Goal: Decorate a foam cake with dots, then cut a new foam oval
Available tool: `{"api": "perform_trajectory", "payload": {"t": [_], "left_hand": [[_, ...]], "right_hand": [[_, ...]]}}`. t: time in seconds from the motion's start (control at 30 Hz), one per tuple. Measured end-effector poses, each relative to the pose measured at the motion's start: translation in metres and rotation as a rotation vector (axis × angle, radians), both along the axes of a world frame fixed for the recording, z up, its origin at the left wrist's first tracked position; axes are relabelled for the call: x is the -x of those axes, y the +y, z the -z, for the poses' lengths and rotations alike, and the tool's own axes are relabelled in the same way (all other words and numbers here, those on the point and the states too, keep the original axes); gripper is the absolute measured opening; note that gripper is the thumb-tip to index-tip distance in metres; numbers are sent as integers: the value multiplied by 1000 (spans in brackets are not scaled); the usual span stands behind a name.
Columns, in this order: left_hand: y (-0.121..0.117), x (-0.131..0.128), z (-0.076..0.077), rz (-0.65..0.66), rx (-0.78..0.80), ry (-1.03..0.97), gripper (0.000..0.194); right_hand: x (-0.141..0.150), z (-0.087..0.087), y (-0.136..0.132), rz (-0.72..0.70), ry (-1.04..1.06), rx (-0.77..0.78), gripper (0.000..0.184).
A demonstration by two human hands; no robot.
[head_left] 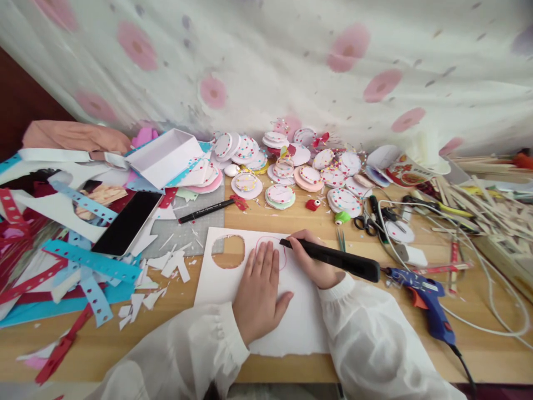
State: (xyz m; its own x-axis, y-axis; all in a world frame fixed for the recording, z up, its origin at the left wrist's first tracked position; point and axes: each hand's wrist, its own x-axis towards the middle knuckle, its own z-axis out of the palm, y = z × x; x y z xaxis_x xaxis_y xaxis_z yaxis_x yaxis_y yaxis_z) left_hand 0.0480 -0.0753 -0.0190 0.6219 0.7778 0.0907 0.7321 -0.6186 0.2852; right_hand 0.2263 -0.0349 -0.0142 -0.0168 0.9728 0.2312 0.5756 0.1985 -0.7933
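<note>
A white sheet of board (300, 333) lies on the table in front of me, with a round hole cut through its upper left. Flat on the sheet rests my left hand (263, 294), fingers stretched out and partly covering a red-drawn circle outline (285, 261). My right hand (314, 258) is closed around a black utility knife (339, 258). The knife's tip is by the upper right of the red outline; whether the blade cuts into the sheet I cannot tell. Its thick end points right, above my sleeve.
Several layered paper discs with beads (280, 194) line the back. Left are a phone (127, 222), a black marker (207, 211), a white box (166, 158) and paper scraps (177, 264). Right are a blue glue gun (425, 297), scissors (366, 224), a white cable (491, 283) and wooden sticks (453, 205).
</note>
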Motion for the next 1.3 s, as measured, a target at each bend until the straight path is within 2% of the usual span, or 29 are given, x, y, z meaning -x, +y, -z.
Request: {"api": "perform_trajectory", "payload": {"t": [0.37,0.8,1.3], "left_hand": [[0,1,-1,-2,0,0,76],[0,1,0,-8,1,-17,74],[0,0,0,-5,-9,10,74]], "right_hand": [[-1,8,1,50,5,-34,16],[4,6,0,28,-18,-14,18],[12,1,-3,80,26,6,20]]}}
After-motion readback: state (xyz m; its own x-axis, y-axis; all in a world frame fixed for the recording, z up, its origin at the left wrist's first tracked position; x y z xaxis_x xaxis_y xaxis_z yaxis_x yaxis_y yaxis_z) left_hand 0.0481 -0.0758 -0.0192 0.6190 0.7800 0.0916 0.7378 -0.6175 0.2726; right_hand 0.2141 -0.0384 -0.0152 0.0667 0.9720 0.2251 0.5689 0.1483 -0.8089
